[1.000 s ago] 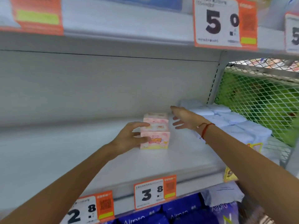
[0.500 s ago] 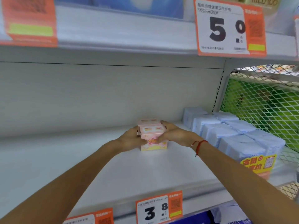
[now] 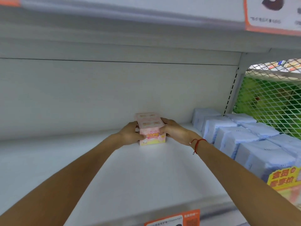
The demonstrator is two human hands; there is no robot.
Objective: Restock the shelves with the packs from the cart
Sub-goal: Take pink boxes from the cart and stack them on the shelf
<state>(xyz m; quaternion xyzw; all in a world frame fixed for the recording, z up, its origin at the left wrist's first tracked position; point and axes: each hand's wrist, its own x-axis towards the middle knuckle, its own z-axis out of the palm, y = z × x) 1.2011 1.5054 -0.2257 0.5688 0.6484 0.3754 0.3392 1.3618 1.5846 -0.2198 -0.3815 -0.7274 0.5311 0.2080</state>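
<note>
Two pink packs (image 3: pixel 152 134) stand one behind the other on the white shelf (image 3: pixel 81 160), deep toward its back wall. My left hand (image 3: pixel 130 135) presses against their left side and my right hand (image 3: pixel 174 131) against their right side, so both hands clasp the packs between them. A red string bracelet circles my right wrist. The cart is out of view.
Rows of pale blue packs (image 3: pixel 241 137) fill the shelf's right end, with a yellow promo tag (image 3: pixel 283 178) on the front one. A green mesh panel (image 3: pixel 270 98) closes the right side. Orange price tags hang on the shelf edges above (image 3: pixel 272 15) and below (image 3: pixel 172 219).
My right hand came in from the right and closed on the packs' right side. Both hands then slid the packs deeper toward the back wall.
</note>
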